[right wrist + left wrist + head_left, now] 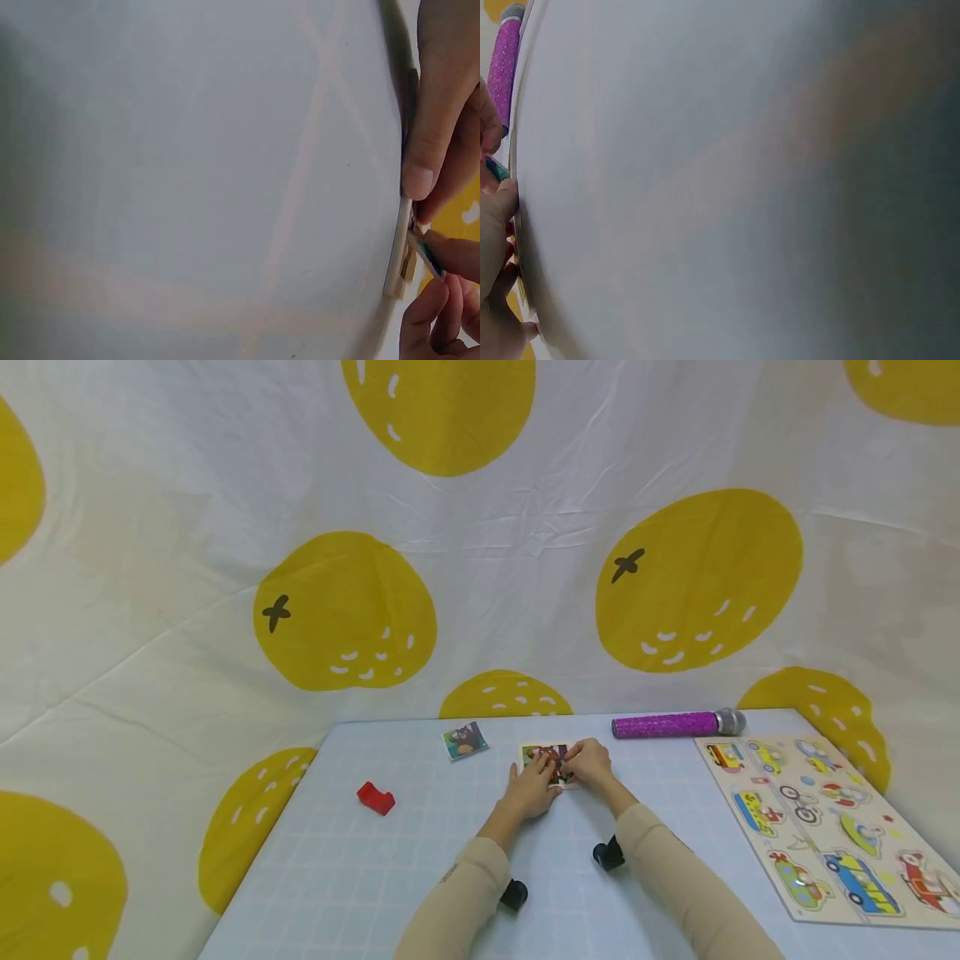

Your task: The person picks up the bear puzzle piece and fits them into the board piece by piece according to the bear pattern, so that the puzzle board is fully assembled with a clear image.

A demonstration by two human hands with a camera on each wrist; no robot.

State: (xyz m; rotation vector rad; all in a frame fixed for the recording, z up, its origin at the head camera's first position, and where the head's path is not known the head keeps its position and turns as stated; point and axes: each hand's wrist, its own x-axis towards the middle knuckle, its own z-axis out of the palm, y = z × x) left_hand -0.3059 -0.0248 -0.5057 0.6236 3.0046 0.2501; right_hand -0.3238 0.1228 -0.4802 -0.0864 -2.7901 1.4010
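A small picture puzzle (531, 752), showing a brown animal on green in a pale frame, lies on the table beneath both hands. My left hand (531, 789) rests on its left side, fingers stretched across the picture. In the right wrist view the left thumb (418, 180) touches the frame's near edge. My right hand (591, 762) works at the puzzle's right side. Its thumb and fingertips pinch a thin puzzle piece (429, 256), tilted, one end at the frame. The left wrist view shows this piece's green-blue face (498, 169). Fingers hide much of the picture.
A square picture card (465, 740) lies back left of the puzzle, a red notched block (377, 798) further left. A purple microphone (666, 725) lies along the back edge. On the right is a wooden vehicle puzzle board (813, 827). A patterned curtain (480, 568) hangs behind.
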